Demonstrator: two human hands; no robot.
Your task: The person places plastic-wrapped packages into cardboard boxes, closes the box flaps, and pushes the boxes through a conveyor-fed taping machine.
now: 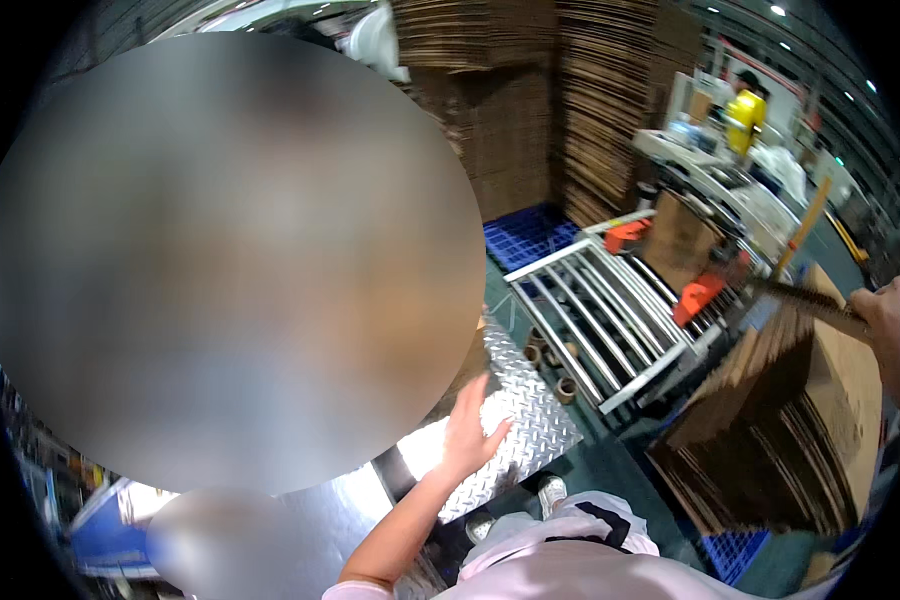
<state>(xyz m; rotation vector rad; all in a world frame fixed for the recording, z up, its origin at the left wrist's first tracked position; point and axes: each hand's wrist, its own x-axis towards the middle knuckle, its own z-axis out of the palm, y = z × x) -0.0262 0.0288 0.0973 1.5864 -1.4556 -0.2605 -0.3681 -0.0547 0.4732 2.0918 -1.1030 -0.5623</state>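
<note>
My left hand (pixel 469 432) reaches forward with its fingers spread, holding nothing, just above a diamond-pattern metal plate (pixel 530 415). At the far right edge, my right hand (pixel 882 318) grips the end of a flat brown cardboard sheet (pixel 805 298), seen edge-on and lifted. Below it lies a fanned stack of flattened cardboard boxes (pixel 770 440). A large blurred patch covers the left half of the view.
A white roller conveyor (pixel 600 310) with orange parts stands ahead, with a blue pallet (pixel 528 236) behind it. Tall cardboard stacks (pixel 560 110) rise at the back. A person in yellow (pixel 745 117) works at a far machine. My shoes (pixel 552 492) stand on green floor.
</note>
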